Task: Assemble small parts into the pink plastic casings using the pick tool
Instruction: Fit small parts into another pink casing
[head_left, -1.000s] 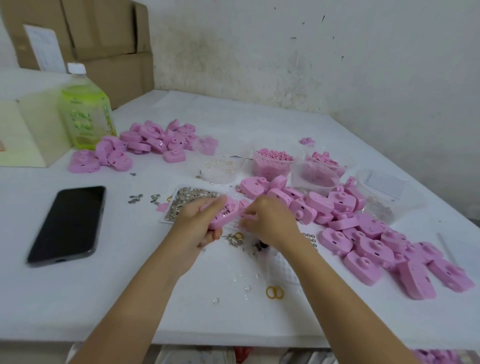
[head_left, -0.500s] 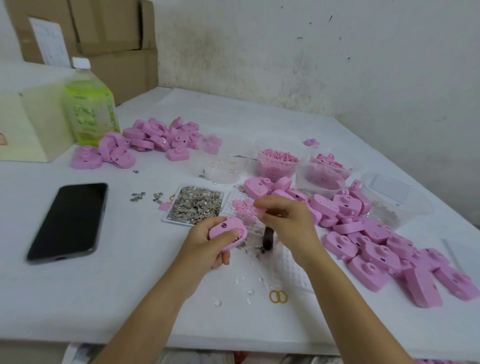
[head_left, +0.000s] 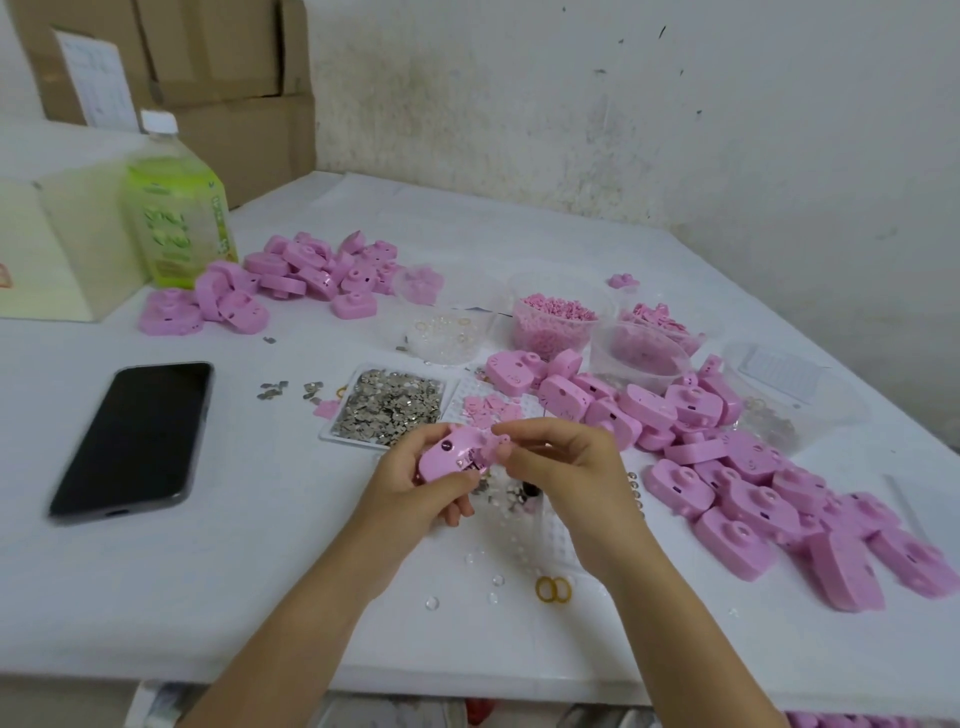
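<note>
Having two yellow rings (head_left: 553, 590) and scattered clear beads (head_left: 431, 603) lying nearest on the table (head_left: 156, 597), well this side of the tray (head_left: 340, 410), probably as strays from the work spot.

Working with both hands close together just this side of the tray. Gripping one casing (head_left: 447, 460) in the left hand (head_left: 410, 488), fingers and thumb curling round it, tilting one end rightward, seemingly to be meeting the incoming piece. Pinching a small pink part (head_left: 493, 447) in the right hand (head_left: 561, 462) and holding it against the casing's right end, apparently seating it. Showing only a dark stub (head_left: 530, 488) under the right hand, possibly the pick; not telling whether gripping it or leaving it on the table.

Having the tray of metal bits within easy reach, and likewise the loose casings (head_left: 753, 478) heaping to its right, presumably waiting their turn. Parking a phone (head_left: 135, 441) well left of the tray, likely to be out of the way.

Standing clear tubs (head_left: 553, 322) of pink bits just beyond the tray. Piling another heap (head_left: 291, 280) of casings farther beyond and left of it, perhaps finished ones being set apart. Standing a green bottle (head_left: 176, 218) left of that again, with boxes (head_left: 208, 52) behind.
</note>
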